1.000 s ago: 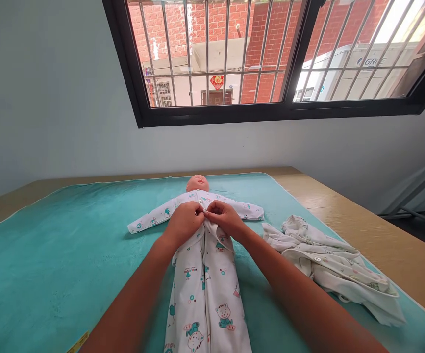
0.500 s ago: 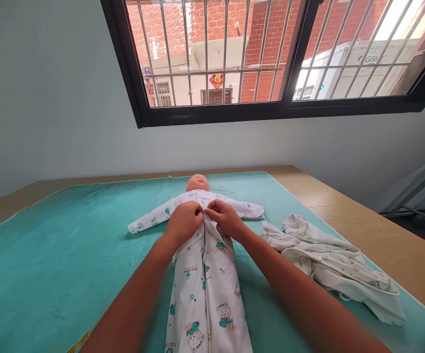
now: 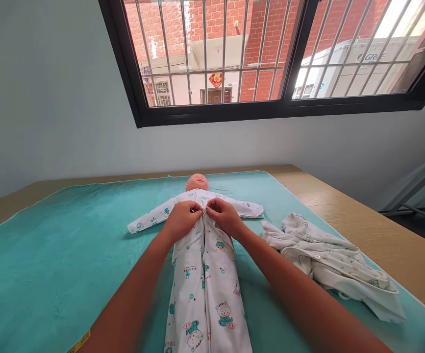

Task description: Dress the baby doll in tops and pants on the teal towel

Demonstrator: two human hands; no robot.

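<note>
Where the upper background is filled by a pale wall (image 3: pixel 50 108), a black-framed window (image 3: pixel 212 113) is seen, cut off by the top edge; lettering on a pale box outside is partly covered by the bars. Below, a wooden tabletop (image 3: pixel 330 201) is largely covered by a teal cloth (image 3: pixel 68 255), which is cut off at the left and at the bottom.

On the teal cloth a printed garment (image 3: pixel 223 279) is laid lengthwise, with both sleeves spread; it is fitted below a doll's head (image 3: pixel 197 182), the body being hidden by fabric; the lower end is cut off by the bottom edge, and the front is parted along a dark lengthwise gap. Toward the right side of the teal cloth a crumpled garment (image 3: pixel 333 267) is bunched, apart from the printed one; its shape cannot be made out through the folds.

At the chest of the printed garment, the fabric edge is pinched by the left hand (image 3: pixel 183 220) between closed thumb and fingers; just beside it, the adjoining edge is pinched likewise by the right hand (image 3: pixel 227 218); the fingertips are brought nearly together, and whether a fastener is held between them cannot be told. The chest is partly covered by both hands.

At the bottom left, a yellow strip (image 3: pixel 80 341) is partly hidden by the left forearm; its markings are too small to be read. On the crumpled garment a small snap (image 3: pixel 317 257) is visible.
</note>
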